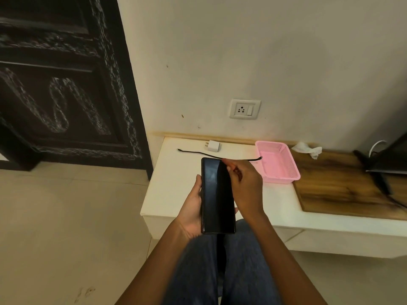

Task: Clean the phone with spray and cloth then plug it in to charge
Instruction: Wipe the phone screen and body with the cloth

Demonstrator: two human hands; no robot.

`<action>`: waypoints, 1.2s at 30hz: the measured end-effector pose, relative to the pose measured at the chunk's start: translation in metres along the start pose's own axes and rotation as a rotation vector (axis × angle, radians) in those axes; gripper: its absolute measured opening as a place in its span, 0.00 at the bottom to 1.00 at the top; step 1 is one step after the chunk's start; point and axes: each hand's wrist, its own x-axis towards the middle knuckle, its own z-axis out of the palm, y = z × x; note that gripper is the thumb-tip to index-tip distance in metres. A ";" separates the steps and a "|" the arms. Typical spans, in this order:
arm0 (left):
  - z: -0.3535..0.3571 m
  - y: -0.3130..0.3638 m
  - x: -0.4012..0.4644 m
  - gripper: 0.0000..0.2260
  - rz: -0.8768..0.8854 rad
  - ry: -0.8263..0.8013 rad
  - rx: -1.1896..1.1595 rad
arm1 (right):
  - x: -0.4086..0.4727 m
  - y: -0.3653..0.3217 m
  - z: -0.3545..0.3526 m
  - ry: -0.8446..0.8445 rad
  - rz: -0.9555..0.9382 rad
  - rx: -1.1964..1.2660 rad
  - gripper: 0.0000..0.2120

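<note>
**Phone held over your lap, charger parts waiting on the surface**

Your left hand (191,213) grips the dark phone (218,195) along its left edge, screen up, above your jeans. Your right hand (245,186) rests at its upper right edge, fingers curled; what they pinch, you cannot tell. Beyond, on the white surface (176,186), lie a black cable (198,152), a white charging adapter (211,145), a pink basket (278,162) and a crumpled cloth (308,149). A wall socket (244,108) sits above.
</note>
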 end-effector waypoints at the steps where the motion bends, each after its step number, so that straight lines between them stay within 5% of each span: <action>1: -0.001 0.001 0.000 0.29 0.007 0.005 0.021 | -0.003 -0.001 0.002 -0.015 -0.031 -0.039 0.12; 9: -0.008 0.001 0.004 0.28 0.048 0.021 0.090 | -0.017 0.010 -0.001 -0.063 -0.270 -0.273 0.24; 20: -0.010 -0.001 0.009 0.29 0.038 0.079 0.138 | -0.025 0.017 0.002 -0.038 -0.376 -0.308 0.26; 36: 0.001 -0.004 0.004 0.32 0.035 0.072 0.122 | -0.010 0.021 -0.013 -0.051 -0.251 -0.382 0.24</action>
